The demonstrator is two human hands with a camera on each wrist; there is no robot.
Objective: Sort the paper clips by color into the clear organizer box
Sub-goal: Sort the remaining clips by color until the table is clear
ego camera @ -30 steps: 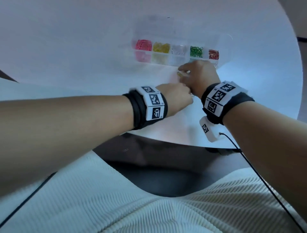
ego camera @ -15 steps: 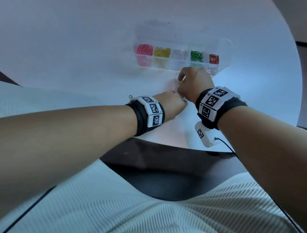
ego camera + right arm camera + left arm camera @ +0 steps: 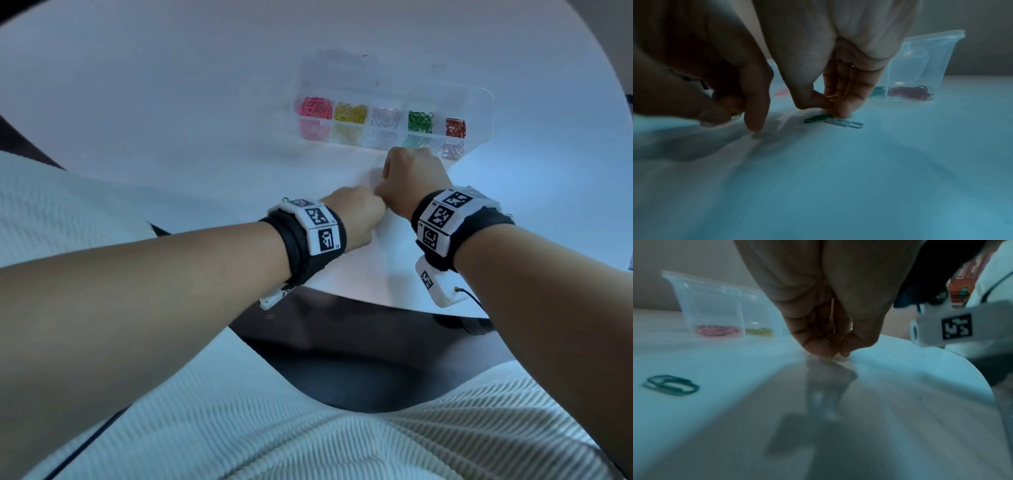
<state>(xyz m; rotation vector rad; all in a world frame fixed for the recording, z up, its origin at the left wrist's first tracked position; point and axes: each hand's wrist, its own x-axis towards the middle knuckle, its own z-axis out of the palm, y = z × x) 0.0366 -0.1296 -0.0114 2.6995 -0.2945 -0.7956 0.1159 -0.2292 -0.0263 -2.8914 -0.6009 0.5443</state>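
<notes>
Clear organizer box (image 3: 479,102): lid open, on white table (image 3: 171,102); pink, yellow, white, green, red clips sorted by compartment. Right hand (image 3: 838,73), just before box: yellow clip (image 3: 832,97) pinched, fingertips at green clip (image 3: 818,118) touching white clip (image 3: 846,123). Left hand (image 3: 828,305), beside right: fingertips pressed together on something thin and yellowish. Loose green clip (image 3: 672,385) left of it.

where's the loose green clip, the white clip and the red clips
green clip (image 3: 818,118), right wrist view, middle of its body
white clip (image 3: 844,123), right wrist view, middle of its loops
red clips (image 3: 455,127), head view, middle of the pile
</notes>
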